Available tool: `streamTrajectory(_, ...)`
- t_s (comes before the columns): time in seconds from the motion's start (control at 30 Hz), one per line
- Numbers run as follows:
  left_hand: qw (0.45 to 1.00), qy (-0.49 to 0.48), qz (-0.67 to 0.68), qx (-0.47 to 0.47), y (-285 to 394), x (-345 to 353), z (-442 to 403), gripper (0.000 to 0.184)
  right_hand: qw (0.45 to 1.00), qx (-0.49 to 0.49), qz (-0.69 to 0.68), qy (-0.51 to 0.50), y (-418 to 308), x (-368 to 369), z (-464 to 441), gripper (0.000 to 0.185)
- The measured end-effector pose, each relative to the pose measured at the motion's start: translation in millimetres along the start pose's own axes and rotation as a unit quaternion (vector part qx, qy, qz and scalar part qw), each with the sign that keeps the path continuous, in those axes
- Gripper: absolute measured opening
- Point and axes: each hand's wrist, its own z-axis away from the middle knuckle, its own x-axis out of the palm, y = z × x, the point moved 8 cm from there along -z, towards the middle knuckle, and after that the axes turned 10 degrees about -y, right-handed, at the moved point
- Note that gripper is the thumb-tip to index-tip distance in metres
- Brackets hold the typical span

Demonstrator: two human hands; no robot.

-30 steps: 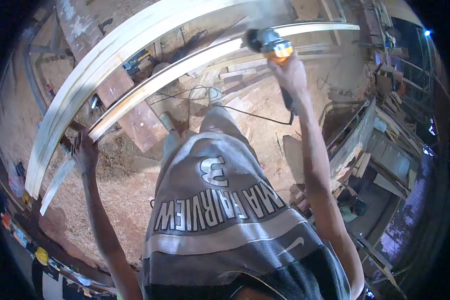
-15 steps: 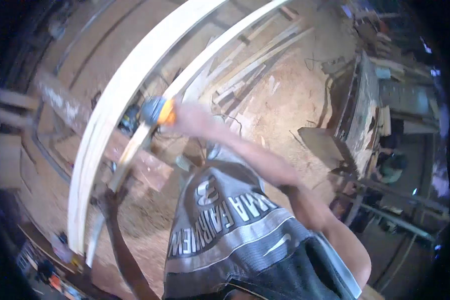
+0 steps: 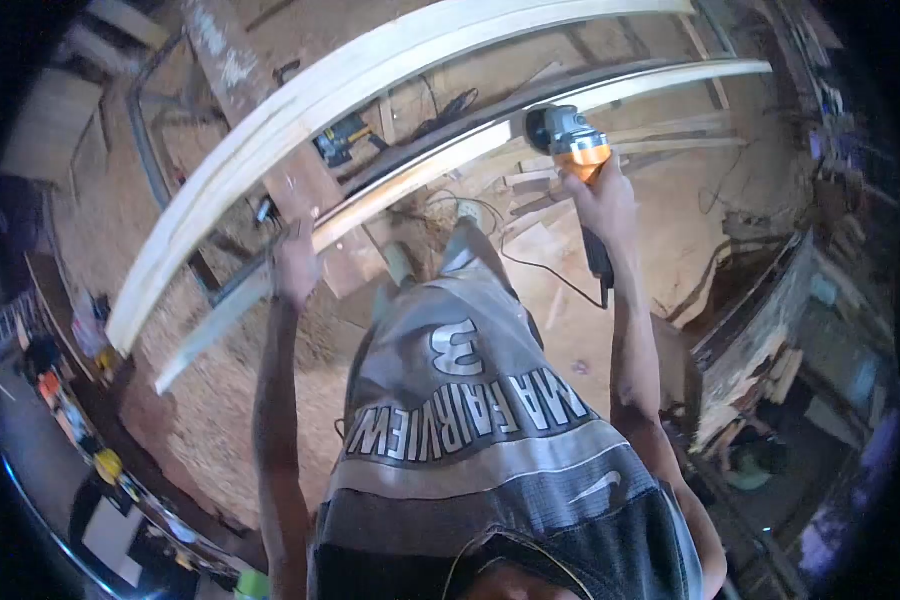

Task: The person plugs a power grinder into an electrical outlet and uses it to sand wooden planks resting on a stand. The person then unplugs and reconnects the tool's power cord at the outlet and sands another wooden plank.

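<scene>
An angle grinder [image 3: 582,150] with an orange and grey body and a dark handle is in my right hand [image 3: 605,205], fingers wrapped around it. Its disc head is at the near edge of a long, curved wooden strip [image 3: 410,185]; contact cannot be made out. My left hand [image 3: 295,262] grips the same strip farther left, close to a supporting plank [image 3: 342,262]. The strip is pale on its far-right and lower-left stretches, with a warmer, brighter patch between my hands. A dark cord [image 3: 540,265] trails below the grinder.
A wider curved pale board [image 3: 370,62] arcs beyond the strip. Between them lies a yellow-and-black power tool [image 3: 345,138]. Sawdust and wood offcuts [image 3: 630,145] cover the ground. A rough timber slab [image 3: 755,345] stands at right; assorted items [image 3: 110,465] line the lower left.
The view has turned, so the boards lie flatter across it. My right hand and the grinder appear farther right along the strip; my left hand still holds it.
</scene>
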Motion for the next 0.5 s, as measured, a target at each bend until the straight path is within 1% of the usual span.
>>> streamTrajectory(0.03, 0.998, -0.037, 0.012, -0.053, 0.6, 6.0, 4.0, 0.061, 1.000, 0.019, 0.018, -0.014, 7.4, 4.1, -5.5, 0.059)
streamTrajectory(0.07, 0.997, -0.042, 0.023, -0.061, -6.9, 5.6, 13.8, 0.061, 0.999, 0.016, 0.029, -0.024, 7.2, 9.3, -7.2, 0.059)
streamTrajectory(0.13, 0.994, 0.019, 0.090, 0.061, -28.6, -11.9, 29.8, 0.068, 0.998, -0.016, 0.047, -0.022, -1.1, 18.0, -6.4, 0.058)
streamTrajectory(0.17, 0.995, 0.034, 0.080, 0.050, -55.2, -13.3, 44.1, 0.072, 0.998, -0.011, 0.051, -0.024, -2.5, 28.5, -3.6, 0.058)
streamTrajectory(0.2, 0.996, 0.048, 0.069, 0.041, -83.9, -15.2, 62.9, 0.075, 0.997, -0.044, 0.052, -0.049, -12.8, 46.0, -0.4, 0.057)
streamTrajectory(0.23, 0.995, 0.041, 0.071, 0.047, -111.7, -12.6, 79.4, 0.075, 0.993, -0.074, 0.051, -0.072, -24.3, 63.6, 3.6, 0.056)
streamTrajectory(0.3, 0.997, -0.008, -0.067, -0.027, -172.9, -4.9, 111.0, 0.081, 0.983, -0.083, 0.103, -0.125, -65.8, 100.6, 17.4, 0.056)
streamTrajectory(0.33, 0.990, 0.036, -0.138, 0.008, -180.9, -9.8, 124.0, 0.073, 0.982, -0.080, 0.081, -0.149, -90.7, 111.5, 26.9, 0.056)
streamTrajectory(0.37, 0.989, 0.031, -0.140, 0.018, -174.0, -4.8, 127.6, 0.073, 0.981, -0.080, 0.057, -0.170, -108.6, 116.2, 38.3, 0.055)
streamTrajectory(0.43, 0.997, 0.028, -0.058, -0.032, -180.8, 6.9, 128.4, 0.063, 0.967, -0.133, 0.040, -0.212, -142.5, 133.6, 62.1, 0.055)
streamTrajectory(0.47, 0.997, 0.069, -0.043, 0.009, -166.8, 2.8, 126.5, 0.054, 0.959, -0.130, 0.056, -0.247, -153.8, 140.8, 71.6, 0.055)
streamTrajectory(0.5, 0.997, 0.066, -0.036, 0.011, -165.9, 10.4, 125.4, 0.054, 0.947, -0.130, 0.075, -0.284, -162.6, 149.8, 79.3, 0.055)
